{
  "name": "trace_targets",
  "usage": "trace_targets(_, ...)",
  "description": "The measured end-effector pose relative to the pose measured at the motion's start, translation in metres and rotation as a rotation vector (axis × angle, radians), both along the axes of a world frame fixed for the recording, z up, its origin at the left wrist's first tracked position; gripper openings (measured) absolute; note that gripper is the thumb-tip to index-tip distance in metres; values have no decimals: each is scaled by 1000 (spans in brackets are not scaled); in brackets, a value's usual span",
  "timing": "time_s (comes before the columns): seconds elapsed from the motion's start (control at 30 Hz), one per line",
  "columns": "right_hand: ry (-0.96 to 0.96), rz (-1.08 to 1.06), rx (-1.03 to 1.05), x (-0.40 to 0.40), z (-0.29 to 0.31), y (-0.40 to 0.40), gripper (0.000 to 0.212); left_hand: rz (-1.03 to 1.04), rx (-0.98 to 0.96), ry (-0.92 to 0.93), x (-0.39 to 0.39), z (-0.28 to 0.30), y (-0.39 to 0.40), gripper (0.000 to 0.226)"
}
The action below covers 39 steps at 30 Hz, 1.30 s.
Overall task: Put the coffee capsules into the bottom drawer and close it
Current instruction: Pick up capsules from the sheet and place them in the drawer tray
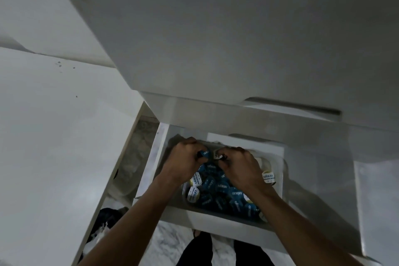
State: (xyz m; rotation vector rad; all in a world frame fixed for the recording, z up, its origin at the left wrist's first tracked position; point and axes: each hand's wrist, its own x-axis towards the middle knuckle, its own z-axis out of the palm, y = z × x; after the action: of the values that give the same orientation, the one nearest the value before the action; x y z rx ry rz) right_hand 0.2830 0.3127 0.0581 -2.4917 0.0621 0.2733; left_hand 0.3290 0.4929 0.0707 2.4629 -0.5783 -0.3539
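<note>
The bottom drawer [207,219] stands pulled out below me, and a pile of several coffee capsules [224,192] with blue and white lids lies in it. My left hand [183,161] is down in the drawer, fingers curled around a blue capsule [204,154]. My right hand [239,166] is beside it, closed on a white-lidded capsule [218,155]. A loose white capsule [267,178] lies at the drawer's right side. My hands and forearms hide part of the pile.
White drawer fronts [216,49] of the cabinet rise above the open drawer. A white panel [54,136] stands to the left. Marble-patterned floor [168,244] and my dark trouser legs show below the drawer front.
</note>
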Motion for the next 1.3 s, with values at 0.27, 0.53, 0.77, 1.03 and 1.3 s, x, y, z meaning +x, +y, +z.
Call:
trace_targets(0.27, 22, 36, -55, -2, -7, 5, 28, -97, 159, -7, 0, -4, -4, 24)
trace_targets(0.53, 18, 30, -52, -2, -10, 2, 23, -176, 311, -88, -2, -13, -11, 28)
trace_targets(0.77, -21, 43, -78, -4, -5, -5, 19, -207, 314, -83, 2, -17, -9, 28)
trace_targets(1.03, -65, 18, -60, -5, -9, -9, 12, -229, 332, -80, 2, -13, -6, 29)
trace_targets(1.3, -45, -30, -10, -3, -11, -8, 10, -223, 300, -117, 2, -15, -3, 22)
